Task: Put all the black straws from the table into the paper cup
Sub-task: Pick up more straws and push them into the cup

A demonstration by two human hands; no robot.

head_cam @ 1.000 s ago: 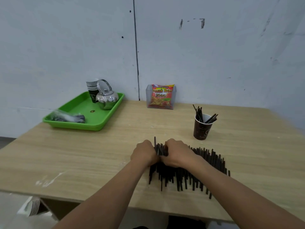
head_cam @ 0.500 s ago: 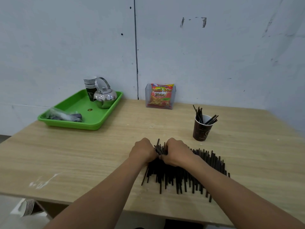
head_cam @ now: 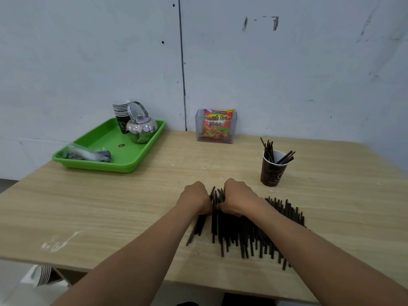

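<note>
Centrally: left hand (head_cam: 195, 198) and right hand (head_cam: 238, 197), fingers clenched round black straws (head_cam: 254, 235) heaped on table (head_cam: 110, 206). Paper cup (head_cam: 273, 171) stands beyond, holding several straws.

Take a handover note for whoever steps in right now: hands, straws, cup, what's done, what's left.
Hands: left hand and right hand both grip a bunch at the left end of the pile of black straws on the table; fingers hidden under the hands.
Cup: paper cup upright, beyond the pile to the right.
Done: a few straws stand in it.
Left: nearly the whole pile, starting with this bunch.
</note>
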